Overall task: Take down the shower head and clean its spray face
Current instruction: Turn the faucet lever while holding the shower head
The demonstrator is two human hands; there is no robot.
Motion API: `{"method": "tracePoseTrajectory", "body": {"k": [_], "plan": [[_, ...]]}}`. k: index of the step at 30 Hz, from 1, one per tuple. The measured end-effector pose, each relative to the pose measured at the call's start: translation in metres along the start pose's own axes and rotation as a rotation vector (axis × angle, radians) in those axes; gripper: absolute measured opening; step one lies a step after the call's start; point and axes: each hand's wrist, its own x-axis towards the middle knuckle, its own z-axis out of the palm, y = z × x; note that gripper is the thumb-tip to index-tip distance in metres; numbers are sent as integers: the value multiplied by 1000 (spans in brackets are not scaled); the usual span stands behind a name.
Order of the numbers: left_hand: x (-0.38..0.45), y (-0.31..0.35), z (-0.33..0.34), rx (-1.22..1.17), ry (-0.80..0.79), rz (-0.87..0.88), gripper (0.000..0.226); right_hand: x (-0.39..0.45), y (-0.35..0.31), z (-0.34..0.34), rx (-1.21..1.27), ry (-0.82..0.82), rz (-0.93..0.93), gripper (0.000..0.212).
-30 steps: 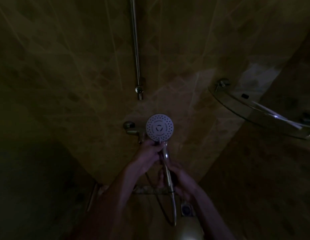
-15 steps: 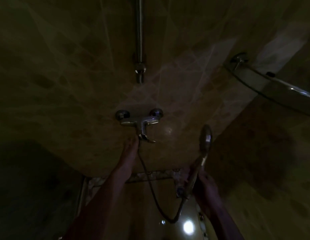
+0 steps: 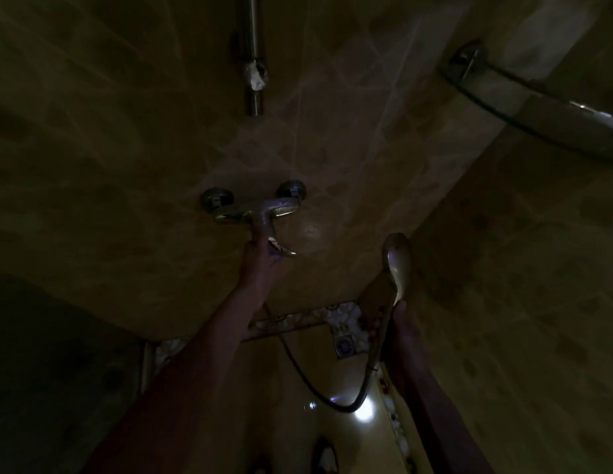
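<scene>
Dim tiled wall [image 3: 127, 165] — right hand [image 3: 399, 333] grips shower head [image 3: 397, 260]

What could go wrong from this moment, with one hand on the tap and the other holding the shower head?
If the left hand lifts the mixer lever, water may spray from the shower head, whose face is turned away from the camera. The right hand has its grip low on the handle, so the head could swing or slip. The scene is very dim, so residue on the face may go unseen.
</scene>
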Motion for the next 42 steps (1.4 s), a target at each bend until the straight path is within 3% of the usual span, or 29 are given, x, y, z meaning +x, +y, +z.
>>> {"method": "tracePoseTrajectory", "body": {"k": [1, 3, 5, 8, 12, 15, 24, 30, 32, 35, 38, 42], "plan": [[-15, 12, -6, 62, 53, 85, 27, -2, 1, 2, -7, 20, -22, 64], [-28, 28, -5, -66, 98, 52, 38, -4, 9, 4, -13, 102, -63, 60], [-37, 39, -5, -111, 34, 9, 42, -7, 14, 7, -10, 109, -89, 58], [-39, 45, -15, -69, -66, -10, 27, -12, 13, 11, -8, 145, -89, 50], [-43, 52, -15, -43, -122, -49, 34, -14, 16, 12, 25, 199, -101, 49], [-47, 53, -16, 1, -108, -42, 46, -17, 17, 12, 26, 221, -120, 46], [-52, 52, -19, -24, -135, -90, 47, -37, 6, 11, 26, 237, -167, 33], [-95, 72, 3, -74, -130, -105, 44, -39, 5, 5, -12, 270, -183, 40], [-72, 61, 0, -57, -74, -134, 57, -40, 3, 3, 0, 273, -182, 38], [-45, 50, -11, 117, -14, -80, 98, -41, 1, 2, 15, 272, -188, 33], [-17, 38, -20, 116, -18, -89, 61, -42, 0, 2, 3, 281, -204, 33], [-38, 55, -11, 71, -9, -117, 57, -42, -2, 4, -51, 264, -256, 37]]}}
